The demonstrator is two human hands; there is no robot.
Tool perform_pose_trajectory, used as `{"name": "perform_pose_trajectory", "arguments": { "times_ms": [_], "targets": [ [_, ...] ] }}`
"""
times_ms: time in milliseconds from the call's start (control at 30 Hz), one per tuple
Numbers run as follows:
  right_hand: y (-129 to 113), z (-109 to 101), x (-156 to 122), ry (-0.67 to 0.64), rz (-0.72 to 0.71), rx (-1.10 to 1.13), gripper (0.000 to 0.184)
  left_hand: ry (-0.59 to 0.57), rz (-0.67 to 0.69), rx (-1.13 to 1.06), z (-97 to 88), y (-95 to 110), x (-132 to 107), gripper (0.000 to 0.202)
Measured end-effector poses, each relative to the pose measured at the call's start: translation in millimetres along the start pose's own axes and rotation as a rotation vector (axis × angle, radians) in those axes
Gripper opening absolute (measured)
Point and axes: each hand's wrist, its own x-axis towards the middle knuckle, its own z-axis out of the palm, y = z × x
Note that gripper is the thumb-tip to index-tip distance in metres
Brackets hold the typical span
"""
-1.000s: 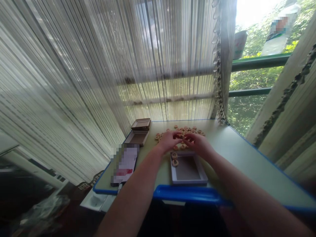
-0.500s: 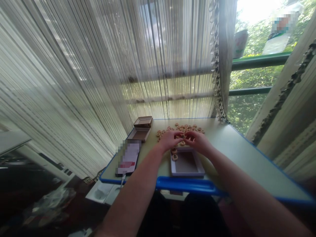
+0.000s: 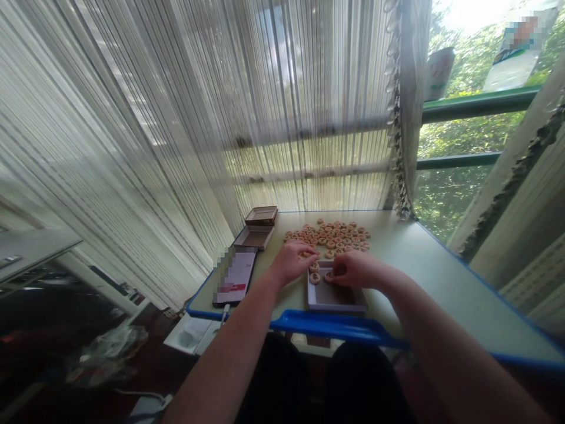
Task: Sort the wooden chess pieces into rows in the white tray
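My right hand (image 3: 353, 270) reaches into a shallow white box (image 3: 314, 299) and pinches a round wooden Chinese chess piece (image 3: 329, 277) near the box floor. Two more pieces, an upper one (image 3: 313, 267) and a lower one (image 3: 315, 278), lie along the box's left wall. My left hand (image 3: 295, 259) hovers by the box's far left corner, fingers apart and holding nothing that I can see. Just beyond both hands spreads a loose heap of chess pieces (image 3: 338, 237), many with dark characters on top.
At the table's far left are an open shallow box (image 3: 255, 237) and another box part (image 3: 261, 215) behind it. A phone (image 3: 238, 274) with a cable lies at the left edge. A blue tray-like rim (image 3: 331, 324) runs along the front. Striped curtains (image 3: 198, 118) hang behind.
Both hands met over the heap around a piece before. Now the right hand has brought a piece down into the box, and the left has drawn apart to the left.
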Motion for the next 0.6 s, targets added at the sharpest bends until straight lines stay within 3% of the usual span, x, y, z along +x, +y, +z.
{"name": "perform_pose_trajectory", "arguments": {
  "times_ms": [267,600],
  "targets": [
    [-3.3,-2.7,-2.0,0.000,-0.041,-0.087,0.020,0.008,0.016,0.082,-0.2,-6.5,-10.0,0.015],
    [-7.8,5.5,-1.5,0.168,-0.194,0.037,0.015,-0.035,-0.011,0.154,-2.1,-13.7,-11.9,0.019]
  ]
}}
